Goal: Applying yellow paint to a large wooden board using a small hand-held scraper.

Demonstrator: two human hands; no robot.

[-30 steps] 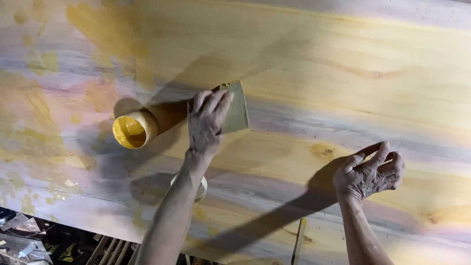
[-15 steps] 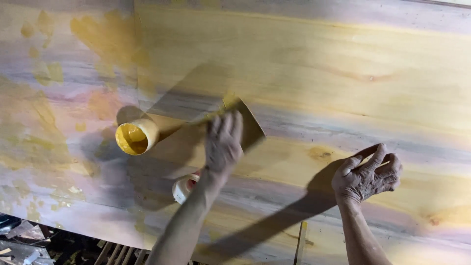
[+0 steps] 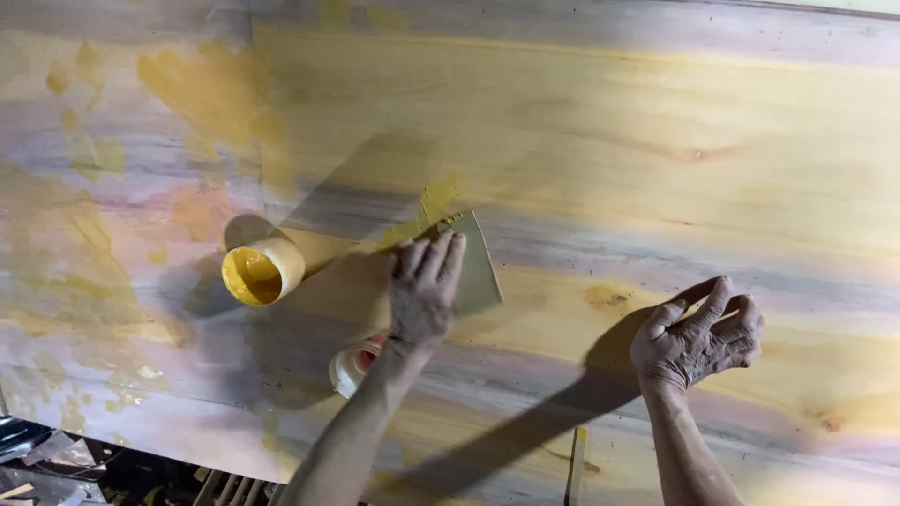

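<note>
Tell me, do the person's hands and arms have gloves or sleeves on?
No gloves and no sleeves show. Both the left hand and the right hand are bare, with lean forearms bare too. The knuckles look wrinkled and veiny. No rings or watch show.

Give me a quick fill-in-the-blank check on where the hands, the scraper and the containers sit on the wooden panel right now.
1. The left hand presses a flat, greenish rectangular scraper against the large pale wooden panel with its fingers ____.
2. The open round cup left of that hand holds ____ paste.
3. The right hand rests on the panel and holds ____.
4. The small white round container lies partly hidden under the left ____.

Missing words: spread; yellow; nothing; wrist
</note>
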